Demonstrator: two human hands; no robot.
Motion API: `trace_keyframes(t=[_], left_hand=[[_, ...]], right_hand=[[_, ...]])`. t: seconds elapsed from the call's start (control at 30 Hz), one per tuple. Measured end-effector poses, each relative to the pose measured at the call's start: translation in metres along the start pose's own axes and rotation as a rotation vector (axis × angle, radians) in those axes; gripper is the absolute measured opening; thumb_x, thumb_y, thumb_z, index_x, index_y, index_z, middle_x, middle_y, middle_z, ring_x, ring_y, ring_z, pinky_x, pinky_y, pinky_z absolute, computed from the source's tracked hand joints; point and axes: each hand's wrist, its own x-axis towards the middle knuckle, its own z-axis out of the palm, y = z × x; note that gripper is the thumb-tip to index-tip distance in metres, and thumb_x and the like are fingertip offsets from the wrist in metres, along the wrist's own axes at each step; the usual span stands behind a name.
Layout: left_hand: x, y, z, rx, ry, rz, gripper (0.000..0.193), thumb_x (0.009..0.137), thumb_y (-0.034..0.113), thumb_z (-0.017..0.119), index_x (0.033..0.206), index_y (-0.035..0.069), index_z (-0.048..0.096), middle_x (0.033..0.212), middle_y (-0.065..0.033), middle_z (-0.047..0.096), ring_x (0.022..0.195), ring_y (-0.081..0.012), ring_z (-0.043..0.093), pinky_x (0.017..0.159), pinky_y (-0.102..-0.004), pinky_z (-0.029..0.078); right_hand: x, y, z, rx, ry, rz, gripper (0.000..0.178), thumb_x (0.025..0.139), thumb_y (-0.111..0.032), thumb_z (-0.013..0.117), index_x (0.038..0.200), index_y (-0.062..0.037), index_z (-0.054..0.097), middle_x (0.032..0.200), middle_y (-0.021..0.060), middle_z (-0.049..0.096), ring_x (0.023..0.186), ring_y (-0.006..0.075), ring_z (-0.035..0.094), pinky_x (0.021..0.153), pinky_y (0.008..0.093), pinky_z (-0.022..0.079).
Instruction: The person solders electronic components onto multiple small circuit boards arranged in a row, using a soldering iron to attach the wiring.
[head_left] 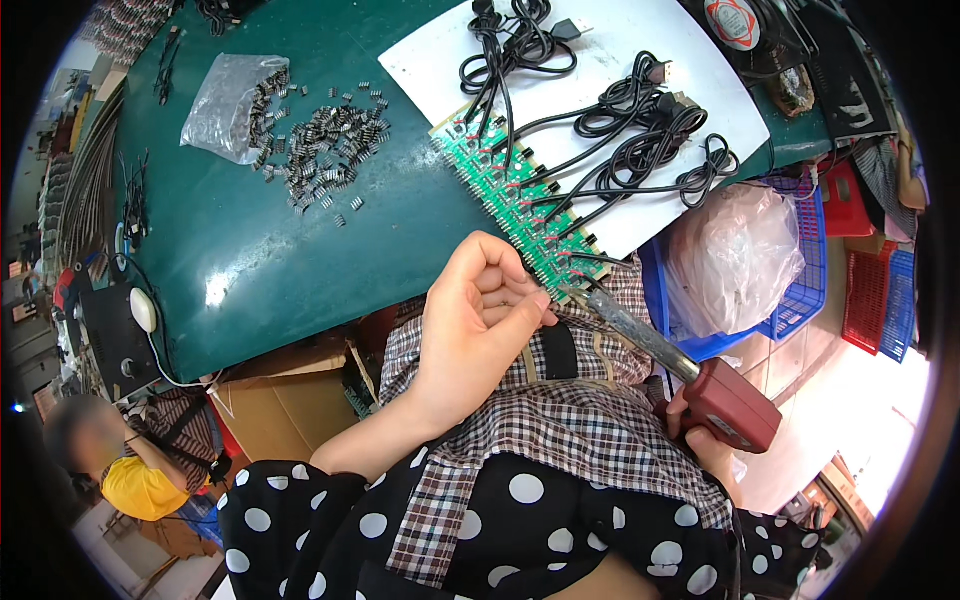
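Observation:
A long green circuit board panel (516, 214) lies slantwise at the table's edge, with metal pins down its left side and red and black wires joined to it. My left hand (478, 325) is closed in a pinch by the panel's near end; whatever the fingertips hold is too small to make out. In my right hand (703, 447) is a soldering iron with a dark red handle (738, 405). Its metal barrel (640, 338) slants up to the left, and the tip is at the panel's near end, close to my left fingertips.
Bundled black cables (640, 150) lie on a white sheet (425, 60). Small metal parts (335, 145) are heaped beside a clear plastic bag (220, 105) on the green table (240, 290). At right stands a blue basket (800, 300) holding a plastic bag. Another person (140, 470) sits at lower left.

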Motion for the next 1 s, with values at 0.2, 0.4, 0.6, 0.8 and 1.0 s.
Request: trace_keyframes(t=[0.2,0.4,0.6,0.8,1.0], left_hand=[[0.000,-0.004,0.001,-0.013,0.001,0.015,0.019,0.081,-0.006,0.053,0.086,0.004,0.038,0.081,-0.0076,0.055,0.074,-0.0151,0.060,0.069,-0.0271,0.052],[-0.001,-0.003,0.002,-0.010,0.000,0.017,0.019,0.081,-0.006,0.053,0.086,0.004,0.038,0.081,-0.0076,0.054,0.075,-0.0152,0.060,0.070,-0.0281,0.052],[-0.001,-0.005,0.001,0.000,-0.003,0.028,0.019,0.081,-0.007,0.053,0.086,0.004,0.038,0.081,-0.0074,0.054,0.074,-0.0144,0.059,0.070,-0.0277,0.052],[0.000,-0.004,0.002,0.004,-0.007,0.044,0.019,0.081,-0.008,0.052,0.088,0.004,0.038,0.081,-0.0070,0.053,0.074,-0.0133,0.058,0.069,-0.0265,0.051],[0.000,-0.001,0.002,0.026,-0.003,0.038,0.020,0.080,-0.008,0.052,0.088,0.004,0.038,0.081,-0.0069,0.052,0.073,-0.0132,0.058,0.069,-0.0259,0.051]], right_hand=[[0.002,-0.002,-0.001,-0.061,0.077,0.034,0.043,0.064,-0.031,0.074,0.087,0.0007,0.058,0.076,0.0062,0.059,0.067,0.0146,0.056,0.061,0.0254,0.043],[0.002,-0.009,-0.005,0.016,0.003,0.162,0.045,0.061,-0.028,0.073,0.092,0.0023,0.058,0.080,0.0076,0.060,0.071,0.0192,0.057,0.066,0.0283,0.043],[-0.012,0.019,-0.016,-0.258,0.127,-0.038,0.045,0.060,-0.028,0.072,0.092,-0.0002,0.058,0.080,0.0073,0.059,0.070,0.0213,0.057,0.065,0.0297,0.043],[-0.006,0.000,-0.012,-0.171,0.004,0.127,0.048,0.061,-0.032,0.070,0.097,-0.0019,0.059,0.086,0.0094,0.060,0.080,0.0260,0.059,0.072,0.0350,0.045],[-0.022,0.023,-0.025,-0.303,0.119,0.047,0.050,0.061,-0.030,0.074,0.099,-0.0009,0.060,0.096,0.0125,0.060,0.087,0.0292,0.058,0.076,0.0365,0.045]])
